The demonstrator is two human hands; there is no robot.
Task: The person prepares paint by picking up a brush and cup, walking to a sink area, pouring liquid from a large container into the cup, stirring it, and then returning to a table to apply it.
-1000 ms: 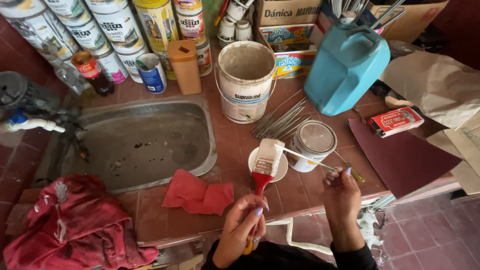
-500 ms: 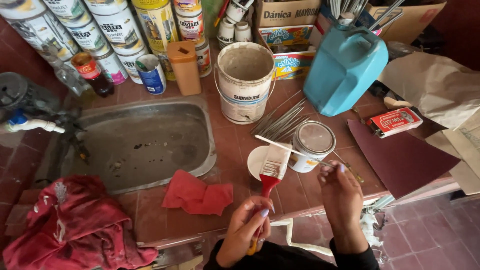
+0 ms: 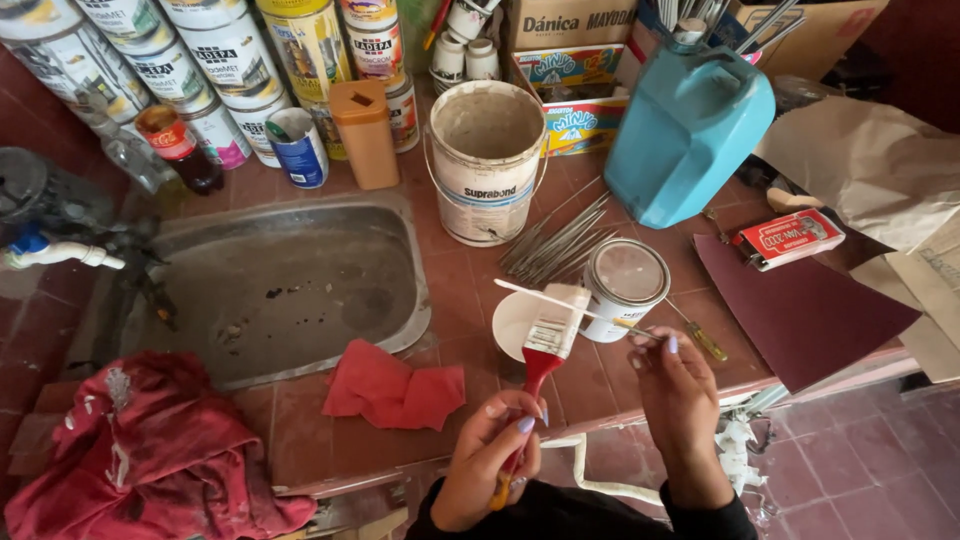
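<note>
The left hand is closed round the red handle of a brush, bristles over a white lid left of the small can. The right hand pinches a thin stick laid across the bristles. Scraping toward the tips, over the lid, should keep drips off the surface.

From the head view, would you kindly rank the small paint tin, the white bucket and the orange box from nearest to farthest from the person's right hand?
From the right hand:
1. Small paint tin, just above the hand, beside the white dish.
2. White bucket, further up, at the counter's middle.
3. Orange box, farthest, up-left beside the large cans.
</note>
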